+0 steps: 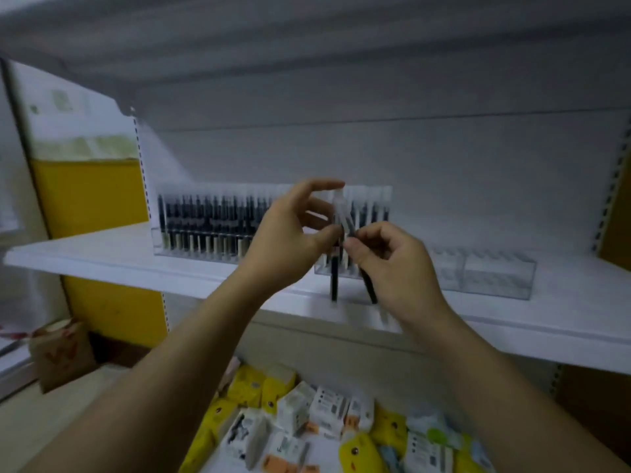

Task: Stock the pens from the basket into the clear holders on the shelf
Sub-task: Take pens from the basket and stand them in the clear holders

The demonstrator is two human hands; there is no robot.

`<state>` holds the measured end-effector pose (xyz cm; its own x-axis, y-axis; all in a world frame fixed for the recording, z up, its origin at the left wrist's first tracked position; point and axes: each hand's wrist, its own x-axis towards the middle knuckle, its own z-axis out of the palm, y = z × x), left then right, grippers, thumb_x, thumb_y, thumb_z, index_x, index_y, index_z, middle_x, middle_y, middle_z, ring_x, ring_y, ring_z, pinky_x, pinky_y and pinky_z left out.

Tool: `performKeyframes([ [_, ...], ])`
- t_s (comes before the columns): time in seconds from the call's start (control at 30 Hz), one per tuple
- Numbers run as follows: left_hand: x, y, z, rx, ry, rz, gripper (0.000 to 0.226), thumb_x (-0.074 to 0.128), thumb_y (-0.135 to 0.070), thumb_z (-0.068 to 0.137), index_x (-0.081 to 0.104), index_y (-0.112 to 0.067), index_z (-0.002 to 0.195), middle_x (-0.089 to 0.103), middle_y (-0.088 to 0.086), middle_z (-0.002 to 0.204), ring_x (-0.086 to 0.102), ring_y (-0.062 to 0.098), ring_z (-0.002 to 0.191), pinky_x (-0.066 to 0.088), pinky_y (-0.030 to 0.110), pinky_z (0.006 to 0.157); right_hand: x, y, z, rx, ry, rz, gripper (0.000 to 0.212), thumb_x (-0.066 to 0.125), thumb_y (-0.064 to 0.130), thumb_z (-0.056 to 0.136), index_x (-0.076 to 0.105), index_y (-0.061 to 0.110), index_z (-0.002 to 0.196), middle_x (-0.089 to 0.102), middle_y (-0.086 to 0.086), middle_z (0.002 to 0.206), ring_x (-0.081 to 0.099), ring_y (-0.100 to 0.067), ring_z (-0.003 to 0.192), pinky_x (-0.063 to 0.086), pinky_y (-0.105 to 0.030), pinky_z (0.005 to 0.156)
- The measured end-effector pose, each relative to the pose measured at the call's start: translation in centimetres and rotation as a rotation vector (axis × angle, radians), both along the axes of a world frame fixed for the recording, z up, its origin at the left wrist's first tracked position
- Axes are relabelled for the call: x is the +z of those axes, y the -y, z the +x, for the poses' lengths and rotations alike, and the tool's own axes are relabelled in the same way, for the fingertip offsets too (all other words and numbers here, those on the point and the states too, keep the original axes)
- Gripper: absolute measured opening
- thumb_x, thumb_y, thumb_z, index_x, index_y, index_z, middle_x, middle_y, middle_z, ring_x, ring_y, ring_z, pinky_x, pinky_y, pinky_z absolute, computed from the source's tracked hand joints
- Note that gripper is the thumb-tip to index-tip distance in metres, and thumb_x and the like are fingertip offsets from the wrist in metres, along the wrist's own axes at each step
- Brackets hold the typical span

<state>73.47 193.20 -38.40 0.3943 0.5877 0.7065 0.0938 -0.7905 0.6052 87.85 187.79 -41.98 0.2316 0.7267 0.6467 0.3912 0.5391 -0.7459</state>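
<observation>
Clear plastic holders [495,274] are standing on the shelf [102,254]. I am pinching one pen [334,281] in my left hand [286,240] and gripping a second pen [370,288] in my right hand [392,264], just before them. Next, I judge, one pen needs lowering upright into a free slot.

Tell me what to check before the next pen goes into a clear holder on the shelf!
1. Left hand has a firm hold on the upright pen: ok, thumb and fingers pinch it.
2. Right hand has the tilted pen: ok, fingers curl round it.
3. The two pens are apart: cannot tell, they meet between the hands and the picture is blurred.
4. Room in the long holder on the left: not ok, the part that shows is packed.
5. Room in the holder behind the hands: cannot tell, the hands hide most of it.
6. Room in the right-hand holder: ok, it looks empty.
</observation>
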Motion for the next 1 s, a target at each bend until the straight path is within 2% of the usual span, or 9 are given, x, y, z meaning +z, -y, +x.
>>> performKeyframes([
  [0.1,2.1,-0.4,1.8,-0.005,-0.001,0.007,0.045,0.068,-0.005,0.085,0.055,-0.03,0.12,0.06,-0.003,0.101,0.067,0.012,0.082,0.061,0.036,0.069,1.9,-0.6,2.2,-0.01,-0.058,0.033,0.007,0.066,0.015,0.089,0.064,0.019,0.085,0.064,0.007,0.075,0.059,0.002,0.067,0.048,-0.012,0.066],
  [0.3,4.6,-1.9,4.6,0.019,0.027,0.036,0.044,0.069,-0.004,0.084,0.048,-0.026,0.115,0.06,-0.004,0.105,0.067,0.011,0.081,0.059,0.025,0.068,5.3,-2.9,6.3,-0.063,-0.148,0.058,0.02,0.068,0.006,0.086,0.056,0.021,0.092,0.066,-0.003,0.089,0.066,-0.018,0.085,0.057,-0.034,0.083],
  [0.37,4.8,-2.6,5.6,0.029,0.056,0.025,0.044,0.07,-0.004,0.084,0.048,-0.026,0.114,0.06,-0.005,0.106,0.067,0.01,0.08,0.058,0.022,0.065,5.9,-3.5,6.8,-0.082,-0.146,0.07,0.029,0.068,0.004,0.086,0.052,0.021,0.105,0.066,-0.006,0.093,0.069,-0.02,0.085,0.059,-0.04,0.082],
  [0.47,4.7,-3.6,7.0,0.04,0.044,0.016,0.044,0.068,-0.002,0.084,0.048,-0.028,0.112,0.059,-0.004,0.107,0.067,0.009,0.079,0.056,0.017,0.062,6.1,-4.2,7.1,-0.201,0.041,0.157,0.061,0.07,0.006,0.085,0.044,0.032,0.134,0.06,0.005,0.089,0.068,-0.012,0.079,0.059,-0.029,0.075],
  [0.53,4.9,-4.1,7.8,0.049,0.037,0.018,0.043,0.067,0.001,0.085,0.048,-0.028,0.112,0.059,-0.003,0.107,0.067,0.009,0.078,0.056,0.018,0.059,6.0,-4.6,7.3,-0.246,0.113,0.193,0.058,0.071,0.008,0.084,0.049,0.032,0.132,0.057,0.01,0.086,0.067,-0.01,0.077,0.06,-0.03,0.074],
  [0.67,5.5,-5.1,8.7,0.05,0.013,0.048,0.043,0.066,0.001,0.085,0.048,-0.028,0.112,0.057,-0.004,0.107,0.066,0.009,0.08,0.055,0.015,0.059,6.0,-5.5,7.8,-0.275,0.126,0.233,0.046,0.07,0.013,0.086,0.054,0.028,0.126,0.057,0.009,0.088,0.069,-0.016,0.077,0.06,-0.035,0.073],
  [0.8,5.2,-5.9,9.0,0.041,-0.051,0.069,0.044,0.066,-0.002,0.086,0.047,-0.031,0.113,0.058,-0.006,0.104,0.065,0.007,0.081,0.056,0.015,0.062,6.1,-6.2,8.3,-0.278,0.146,0.196,0.048,0.069,0.013,0.086,0.054,0.029,0.129,0.057,0.009,0.09,0.069,-0.016,0.076,0.06,-0.036,0.073],
  [0.9,4.9,-6.4,8.8,0.037,-0.048,0.064,0.046,0.066,-0.002,0.086,0.045,-0.032,0.113,0.058,-0.006,0.1,0.064,0.006,0.082,0.051,0.01,0.058,5.7,-6.5,8.4,-0.263,0.127,0.178,0.048,0.069,0.013,0.087,0.053,0.03,0.129,0.057,0.008,0.089,0.069,-0.017,0.075,0.06,-0.038,0.071],
  [1.0,4.8,-6.9,8.2,0.039,-0.051,0.072,0.045,0.067,-0.003,0.086,0.045,-0.031,0.114,0.061,-0.005,0.098,0.064,0.006,0.083,0.05,0.008,0.061,5.5,-6.8,8.5,-0.271,0.123,0.182,0.047,0.071,0.013,0.085,0.055,0.029,0.127,0.055,0.011,0.086,0.067,-0.013,0.072,0.06,-0.03,0.069],
])
